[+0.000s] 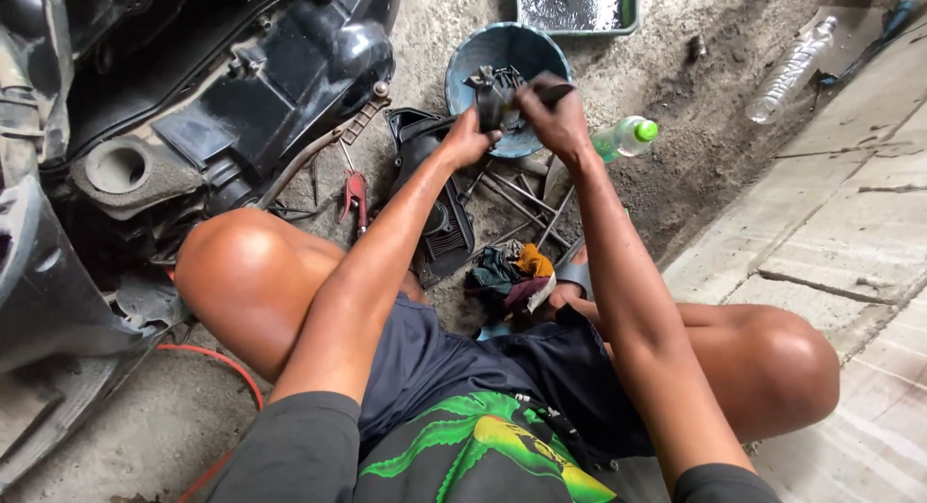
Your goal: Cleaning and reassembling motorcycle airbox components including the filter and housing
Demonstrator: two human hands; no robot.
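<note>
Dark metal part (494, 99) is gripped between both hands above the blue bowl (483, 54), at twelve o'clock from the body. Left hand (470, 138) is clamped at its seven o'clock, right hand (550, 115) at three; long axis cannot be told.

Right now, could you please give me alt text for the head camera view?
A squatting person's left hand and right hand hold a dark metal part over a round blue basin on sandy ground. A black scooter engine sits at left, with red-handled pliers, rags and a green-capped bottle nearby.
</note>
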